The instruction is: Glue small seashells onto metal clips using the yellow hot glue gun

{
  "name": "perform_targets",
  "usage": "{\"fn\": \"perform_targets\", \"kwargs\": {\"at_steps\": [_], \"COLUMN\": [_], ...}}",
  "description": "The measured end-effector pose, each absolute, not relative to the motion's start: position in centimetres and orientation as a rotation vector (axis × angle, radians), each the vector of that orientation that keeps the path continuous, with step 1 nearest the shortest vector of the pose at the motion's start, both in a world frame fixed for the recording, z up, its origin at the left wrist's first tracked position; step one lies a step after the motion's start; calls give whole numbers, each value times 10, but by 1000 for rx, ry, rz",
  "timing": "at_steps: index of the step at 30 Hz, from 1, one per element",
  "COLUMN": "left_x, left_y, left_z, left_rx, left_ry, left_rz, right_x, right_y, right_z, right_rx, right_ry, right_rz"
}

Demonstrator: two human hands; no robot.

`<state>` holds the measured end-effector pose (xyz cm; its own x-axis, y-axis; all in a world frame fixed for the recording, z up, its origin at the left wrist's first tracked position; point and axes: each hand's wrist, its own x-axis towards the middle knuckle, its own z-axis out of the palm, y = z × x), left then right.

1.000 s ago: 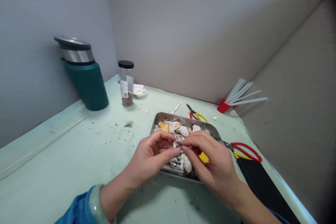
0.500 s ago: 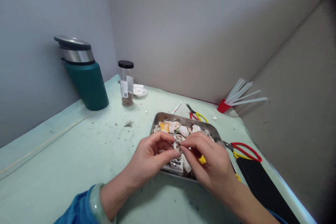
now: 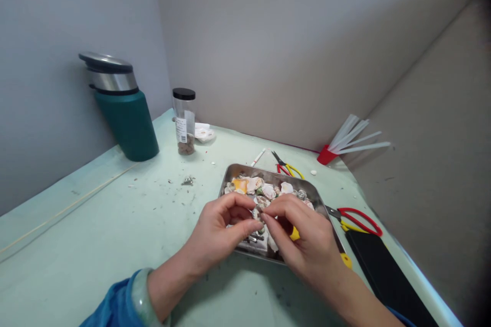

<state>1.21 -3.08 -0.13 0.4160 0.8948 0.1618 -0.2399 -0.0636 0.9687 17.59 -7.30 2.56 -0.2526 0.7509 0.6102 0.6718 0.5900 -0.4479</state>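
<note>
A metal tray (image 3: 229, 172) full of seashells (image 3: 268, 191) lies on the pale green table. Both my hands meet over its near half. My left hand (image 3: 220, 232) is pinched, thumb and fingers pressed round a small shell (image 3: 256, 212) at the fingertips. My right hand (image 3: 303, 235) is pinched too, its fingertips touching the same small shell from the right. A yellow object (image 3: 294, 234) shows under my right hand; what it is I cannot tell.
A green flask (image 3: 125, 112) and a black-capped clear jar (image 3: 185, 122) stand at the back left. Small pliers (image 3: 286, 166), red-handled scissors (image 3: 355, 219), a red holder with white sticks (image 3: 347, 140) and a black flat thing (image 3: 387, 278) lie to the right. Walls close in behind and right.
Both hands drew slightly nearer to me and lower over the tray, still pinched together on the small shell. More shells at the tray's far side are now uncovered.
</note>
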Motion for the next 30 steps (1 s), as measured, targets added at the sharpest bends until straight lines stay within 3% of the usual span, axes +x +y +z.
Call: {"fn": "perform_targets", "kwargs": {"at_steps": [30], "left_x": [11], "left_y": [-33], "left_z": [10], "left_rx": [1195], "left_ry": [701], "left_rz": [925], "right_x": [191], "right_y": [-72], "right_z": [38], "right_rx": [-1117], "right_ry": [-2122], "right_rz": [292]}}
